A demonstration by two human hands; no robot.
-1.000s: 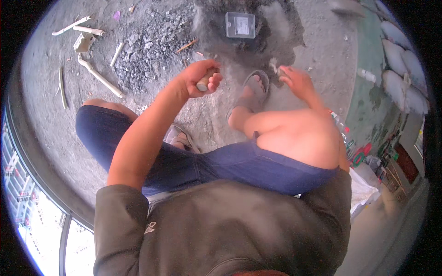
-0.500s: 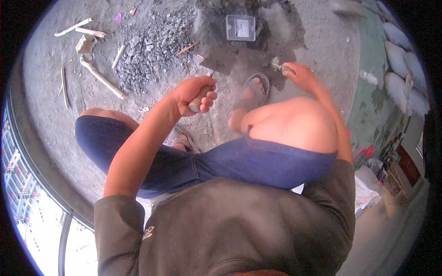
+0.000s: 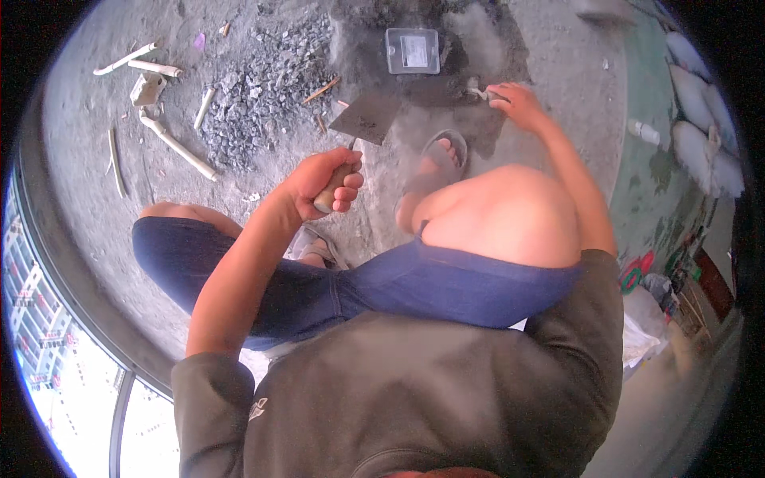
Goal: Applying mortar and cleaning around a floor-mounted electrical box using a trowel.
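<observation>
- While we are looking down past our blue shorts (image 3: pixel 462 291), with twelve o'clock straight ahead, we are holding our hands well apart.
- Toward eleven, we are clamping our left hand (image 3: pixel 328 179) around the wooden handle (image 3: pixel 323 201) of a trowel (image 3: pixel 366 118), whose flat dark blade is lying near twelve; we cannot tell whether it is touching the floor (image 3: pixel 578 127).
- Just past twelve, we are wearing a sandal (image 3: pixel 457 150) on our right foot.
- Between one and two, we are curling our right hand (image 3: pixel 514 103) around a second tool (image 3: pixel 478 91), mostly hidden.
- At ten, we are seeing pale tubes (image 3: pixel 179 146) lying scattered.
- At eleven, grey gravel (image 3: pixel 267 88) is spreading out before us.
- Beyond the blade at twelve, a clear box (image 3: pixel 413 52) is lying by a dark patch (image 3: pixel 454 64).
- At two, we are facing pale sacks (image 3: pixel 692 95).
</observation>
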